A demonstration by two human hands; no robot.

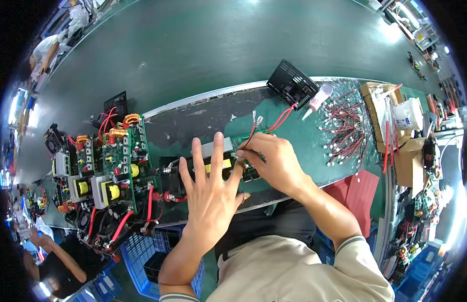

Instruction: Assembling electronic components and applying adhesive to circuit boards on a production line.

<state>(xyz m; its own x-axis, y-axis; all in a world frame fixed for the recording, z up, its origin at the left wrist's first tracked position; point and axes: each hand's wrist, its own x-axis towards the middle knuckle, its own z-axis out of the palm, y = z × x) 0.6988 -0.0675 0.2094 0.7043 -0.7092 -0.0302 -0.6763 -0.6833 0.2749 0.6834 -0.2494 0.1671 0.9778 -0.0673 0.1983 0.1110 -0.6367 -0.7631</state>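
A green circuit board (238,138) with a silver heatsink and a yellow-wrapped transformer (220,166) lies in front of me, partly covered by both hands. My left hand (207,189) rests over it with fingers spread and stretched out, holding nothing. At the board's right part my right hand (274,161) is closed in a pinch around a thin red-and-black wire lead (252,132), whose white plug ends stick up past the fingers. The fingertips and the wire's lower end are mostly hidden. Red wires (281,120) run from the board's far right to a black panel (293,84).
Several assembled boards (107,166) with thick red cables stand at the left. To the right lie a white glue tube (320,98), a pile of wire leads (346,128), a cardboard box (374,118) and red sheets (357,201). A blue crate (135,261) is below the table.
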